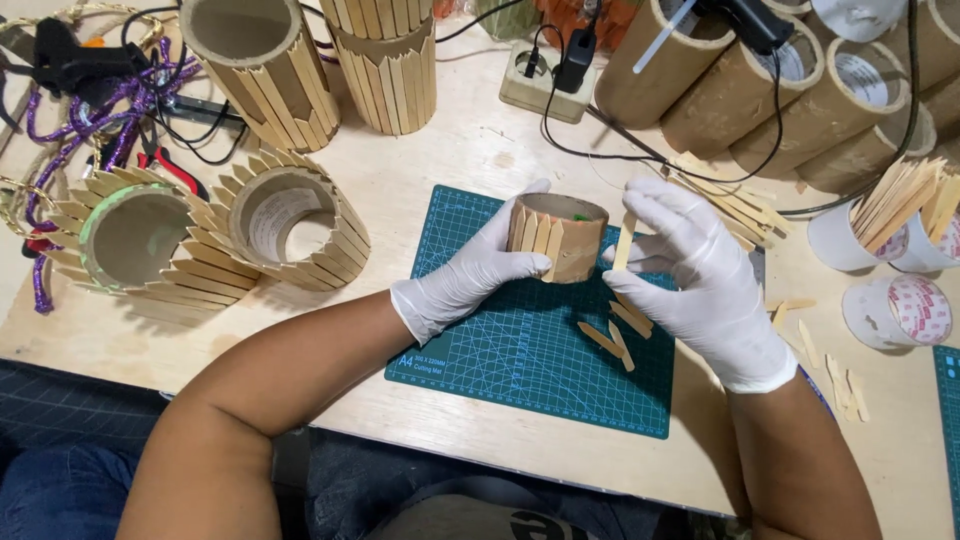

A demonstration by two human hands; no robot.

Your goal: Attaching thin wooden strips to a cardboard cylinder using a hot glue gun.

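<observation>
My left hand (478, 268), in a white glove, grips a short cardboard tube (575, 240) above a green cutting mat (520, 345). Several wooden sticks are stuck side by side on the tube's left face. My right hand (690, 260), also gloved, pinches one loose wooden stick (624, 243) upright, just right of the tube. A few cut sticks (612, 335) lie on the mat under my right hand.
Two stick-covered rings (215, 235) lie at left. Two tall stick-covered tubes (320, 65) stand behind them. Bare cardboard tubes (780, 90) are piled at back right, with a glue gun (745, 20) and power strip (540, 80). Cups of sticks (895, 215) and tape rolls (895, 310) sit right.
</observation>
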